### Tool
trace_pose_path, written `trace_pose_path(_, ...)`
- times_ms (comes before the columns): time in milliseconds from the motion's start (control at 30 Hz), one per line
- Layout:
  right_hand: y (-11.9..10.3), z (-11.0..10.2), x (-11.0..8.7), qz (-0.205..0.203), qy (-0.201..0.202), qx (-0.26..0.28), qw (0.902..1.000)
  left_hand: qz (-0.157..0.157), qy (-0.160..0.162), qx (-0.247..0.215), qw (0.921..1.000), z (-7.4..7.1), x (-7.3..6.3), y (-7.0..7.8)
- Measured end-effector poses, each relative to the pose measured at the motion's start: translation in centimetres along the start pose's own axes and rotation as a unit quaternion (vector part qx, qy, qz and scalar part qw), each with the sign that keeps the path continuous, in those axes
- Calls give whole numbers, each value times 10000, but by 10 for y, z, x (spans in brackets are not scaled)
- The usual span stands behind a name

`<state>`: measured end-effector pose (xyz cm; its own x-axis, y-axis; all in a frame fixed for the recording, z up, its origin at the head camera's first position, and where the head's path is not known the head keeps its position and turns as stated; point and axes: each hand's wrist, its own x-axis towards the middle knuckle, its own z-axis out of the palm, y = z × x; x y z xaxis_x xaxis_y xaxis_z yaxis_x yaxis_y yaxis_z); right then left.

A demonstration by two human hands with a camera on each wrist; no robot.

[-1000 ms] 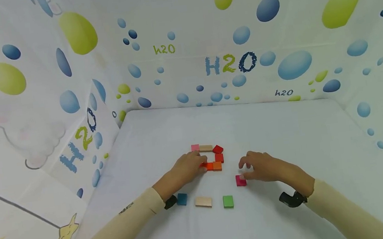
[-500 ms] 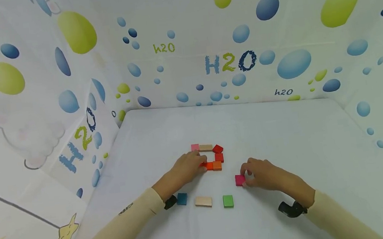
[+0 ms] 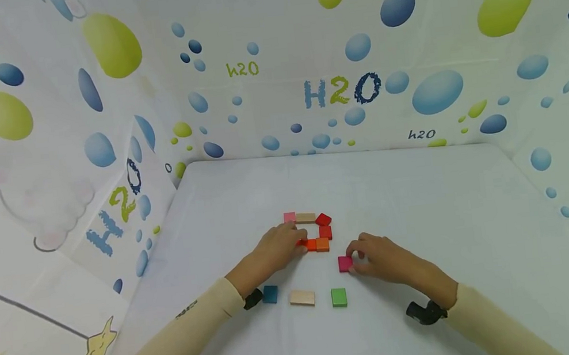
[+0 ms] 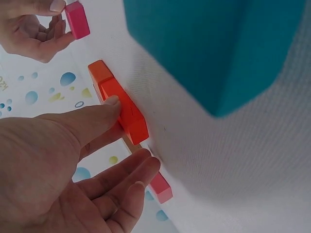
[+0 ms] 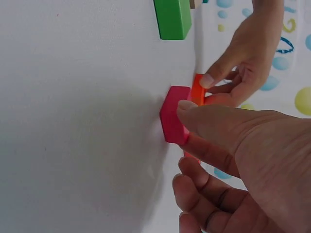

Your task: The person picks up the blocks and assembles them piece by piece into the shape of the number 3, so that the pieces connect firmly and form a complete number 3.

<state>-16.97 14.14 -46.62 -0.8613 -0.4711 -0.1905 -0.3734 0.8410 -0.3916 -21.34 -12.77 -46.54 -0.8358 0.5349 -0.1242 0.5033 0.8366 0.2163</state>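
Note:
My right hand (image 3: 382, 257) pinches a crimson block (image 3: 345, 263) between thumb and index finger, low at the white tabletop. In the right wrist view, the thumb lies across that crimson block (image 5: 175, 114). Further left, my left hand (image 3: 278, 251) has its thumb on the near side of an orange-red block (image 4: 125, 114) and its index finger behind it. An orange block (image 3: 322, 245) sits against that block's right end. A red square block (image 3: 325, 232), a red pentagon block (image 3: 323, 219), a wooden block (image 3: 305, 218) and a pink block (image 3: 289, 217) continue the outline.
Nearer the person lie a blue block (image 3: 270, 294), a plain wooden block (image 3: 302, 297) and a green block (image 3: 339, 297) in a loose row. The blue one is beside the left wrist's black band. Printed cloth (image 3: 258, 122) hangs behind the table and at its sides.
My right hand has taken hold of the crimson block and slid it left and slightly away, closer to the orange block. The left hand has stayed in place.

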Motion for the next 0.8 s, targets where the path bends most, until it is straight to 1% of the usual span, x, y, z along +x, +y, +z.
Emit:
trace_pose_path(267,-6,5,6,243,197,79,9995,1,-89,24,10000,-1,-1,2)
trace_pose_path(533,-10,8,13,215,365,28,9991,8,-74,38,10000,-3,-1,1)
trace_pose_path(800,-16,14,21,257,500,106,9984,-32,-140,45,9999,-4,0,1)
